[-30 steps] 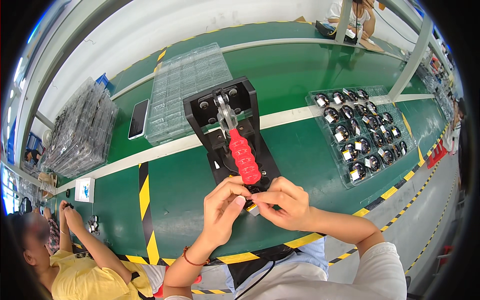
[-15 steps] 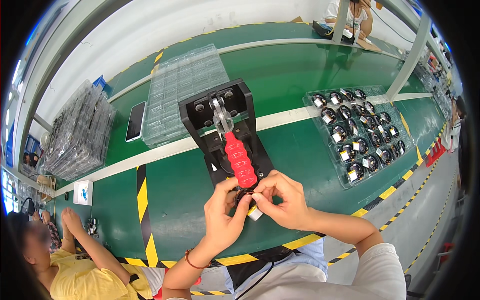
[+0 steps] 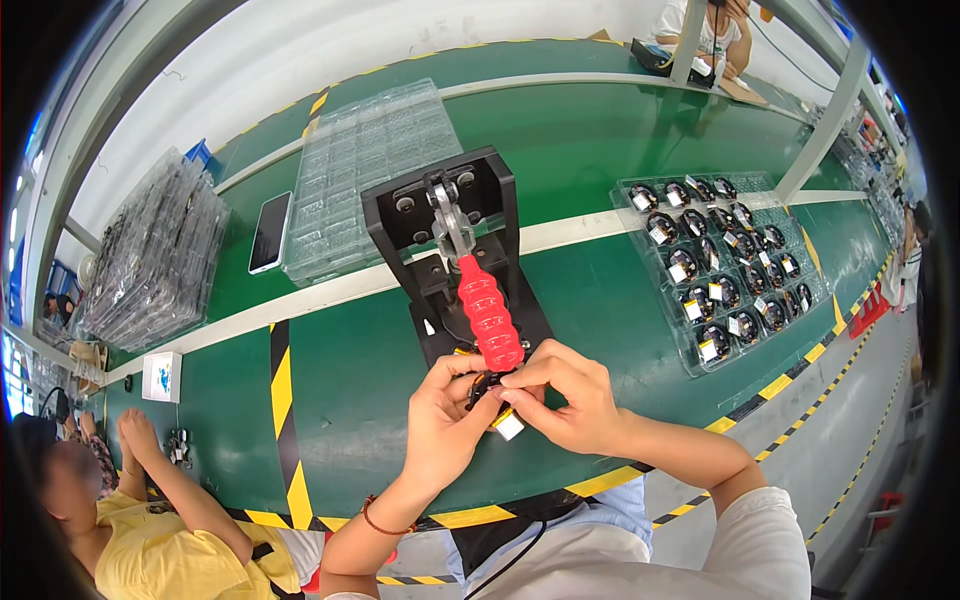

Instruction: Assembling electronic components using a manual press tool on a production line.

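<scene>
A small black component (image 3: 487, 392) with a white tag sat pinched between both hands at lower centre of the frame, just below the red handle (image 3: 488, 313) of a black press jig (image 3: 450, 240) on the green desk (image 3: 350, 370). The left hand (image 3: 445, 420) and right hand (image 3: 565, 400) each gripped it by fingertips. It looked light, rigid and somewhat delicate, best held by its edges.
</scene>
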Available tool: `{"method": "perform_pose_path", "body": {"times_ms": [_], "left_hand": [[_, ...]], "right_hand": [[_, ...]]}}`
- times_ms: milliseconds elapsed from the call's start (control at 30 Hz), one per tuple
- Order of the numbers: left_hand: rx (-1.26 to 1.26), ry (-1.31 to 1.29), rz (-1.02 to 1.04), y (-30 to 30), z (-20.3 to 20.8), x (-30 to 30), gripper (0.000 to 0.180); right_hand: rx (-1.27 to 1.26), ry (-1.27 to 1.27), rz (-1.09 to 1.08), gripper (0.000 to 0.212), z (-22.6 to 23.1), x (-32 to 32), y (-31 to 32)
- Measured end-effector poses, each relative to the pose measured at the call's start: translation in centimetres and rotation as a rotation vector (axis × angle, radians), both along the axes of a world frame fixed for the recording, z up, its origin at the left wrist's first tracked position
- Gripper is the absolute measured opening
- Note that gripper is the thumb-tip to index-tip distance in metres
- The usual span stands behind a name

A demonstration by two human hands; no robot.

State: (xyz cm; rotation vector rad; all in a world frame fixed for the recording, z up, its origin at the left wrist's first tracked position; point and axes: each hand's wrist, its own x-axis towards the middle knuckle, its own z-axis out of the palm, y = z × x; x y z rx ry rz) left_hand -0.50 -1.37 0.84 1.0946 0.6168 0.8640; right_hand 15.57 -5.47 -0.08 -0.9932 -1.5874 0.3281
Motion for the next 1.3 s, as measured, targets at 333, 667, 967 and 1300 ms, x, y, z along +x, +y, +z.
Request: {"method": "perform_pose_path", "body": {"times_ms": [333, 667, 967, 1300], "left_hand": [[0.217, 0.038, 0.085, -0.6, 0.1, 0.4, 0.023], [0.419, 0.193, 0.140, -0.7, -0.8, 0.1, 0.028], [0.420, 0.190, 0.133, -0.7, -0.9, 0.2, 0.024], [0.338, 0.024, 0.170, -1.2, -1.1, 0.5, 0.022]], "right_hand": [[0.068, -0.084, -0.051, 0.024, 0.2, 0.0, -0.1], [0.201, -0.245, -0.112, 0.023, 0.3, 0.4, -0.1], [0.334, -0.409, -0.098, 0.032, -0.2, 0.6, 0.1], [0.304, -0.401, -0.101, 0.025, 0.1, 0.5, -0.2]]}}
